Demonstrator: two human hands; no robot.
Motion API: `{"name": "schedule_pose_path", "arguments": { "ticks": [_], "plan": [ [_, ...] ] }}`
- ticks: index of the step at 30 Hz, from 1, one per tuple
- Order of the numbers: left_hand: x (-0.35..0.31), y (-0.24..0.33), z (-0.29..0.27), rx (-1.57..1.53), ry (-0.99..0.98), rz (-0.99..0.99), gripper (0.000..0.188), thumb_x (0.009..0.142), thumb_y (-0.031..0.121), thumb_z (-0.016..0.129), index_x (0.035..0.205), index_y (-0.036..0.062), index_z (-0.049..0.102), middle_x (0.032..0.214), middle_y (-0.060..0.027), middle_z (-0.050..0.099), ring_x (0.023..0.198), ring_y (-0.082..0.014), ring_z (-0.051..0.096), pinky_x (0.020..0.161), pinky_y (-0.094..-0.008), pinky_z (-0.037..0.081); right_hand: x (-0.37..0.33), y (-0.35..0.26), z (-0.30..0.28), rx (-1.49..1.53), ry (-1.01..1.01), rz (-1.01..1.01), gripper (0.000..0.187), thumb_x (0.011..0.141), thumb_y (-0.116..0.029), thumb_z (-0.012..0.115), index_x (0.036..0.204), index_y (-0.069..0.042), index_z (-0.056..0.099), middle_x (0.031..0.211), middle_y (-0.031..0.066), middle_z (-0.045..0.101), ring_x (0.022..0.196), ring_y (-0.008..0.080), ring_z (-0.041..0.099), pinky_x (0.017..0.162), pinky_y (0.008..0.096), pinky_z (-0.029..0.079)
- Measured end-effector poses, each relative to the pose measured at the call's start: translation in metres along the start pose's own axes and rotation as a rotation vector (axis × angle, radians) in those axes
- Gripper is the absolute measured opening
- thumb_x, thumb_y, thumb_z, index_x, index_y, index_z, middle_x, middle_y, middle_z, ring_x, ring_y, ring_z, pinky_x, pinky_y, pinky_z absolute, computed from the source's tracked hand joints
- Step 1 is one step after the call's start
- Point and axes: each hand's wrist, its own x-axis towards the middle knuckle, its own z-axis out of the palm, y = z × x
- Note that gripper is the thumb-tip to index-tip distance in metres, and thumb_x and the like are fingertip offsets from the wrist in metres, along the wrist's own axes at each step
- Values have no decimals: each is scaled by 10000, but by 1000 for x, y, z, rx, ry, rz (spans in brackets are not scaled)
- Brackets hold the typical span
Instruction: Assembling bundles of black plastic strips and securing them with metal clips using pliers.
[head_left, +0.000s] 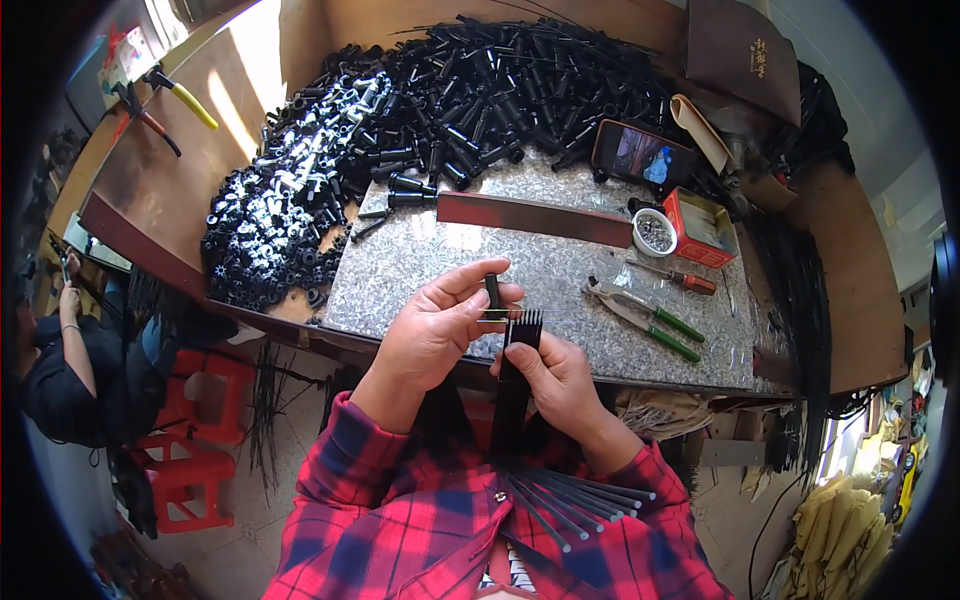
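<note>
In front of my chest, my right hand (pixel 560 390) is closed around a bundle of long thin black ribs (pixel 517 375), like umbrella ribs. Its upper ends stand in a neat row of fine prongs, and the lower ends fan out over my shirt with grey tips. My left hand (pixel 440 320) pinches a short black tube (pixel 492 291) between thumb and fingers, just above and left of the prongs. Thin wire-like lines cross by the prongs; whether a hand holds them I cannot tell. Beyond both hands lies a speckled stone slab (pixel 400 285).
A large heap of black tubular parts (pixel 480 95) fills the table's back and left. On the slab lie a dark red bar (pixel 535 217), green-handled pliers (pixel 650 322), a screwdriver (pixel 680 277), a cup of small metal bits (pixel 654 234) and a phone (pixel 642 155). Another person (pixel 75 360) sits far left.
</note>
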Motion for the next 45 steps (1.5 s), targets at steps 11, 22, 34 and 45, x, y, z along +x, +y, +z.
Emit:
{"name": "schedule_pose_path", "arguments": {
  "ticks": [11,22,34,45],
  "plan": [
    [0,-1,3,43,-2,-9,399,922,91,532,1304,1,458,1110,-135,613,1003,-199,615,875,-342,501,1,1,0,-12,-10,26,245,964,-234,514,902,-15,605,778,0,630,694,55,556,616,219,448],
    [-8,-6,-7,236,16,-1,292,889,29,555,1177,-21,571,1160,-110,601,1050,-168,583,916,-303,459,4,2,2,1,55,26,218,938,-227,567,906,-17,617,764,-14,618,701,50,550,618,219,450],
    [-17,-7,10,348,175,74,279,837,8,641,1111,-28,604,1005,-82,655,902,-141,623,824,-274,492,3,-7,1,-185,67,-73,185,881,-183,637,910,-1,653,745,38,637,703,71,563,610,263,450],
    [-19,-5,6,175,23,-35,269,862,13,610,1127,-30,598,1044,-92,642,934,-149,616,829,-265,489,2,-2,-8,23,17,86,225,850,-228,675,883,-6,649,710,67,619,656,78,527,584,274,433]
  ]
}}
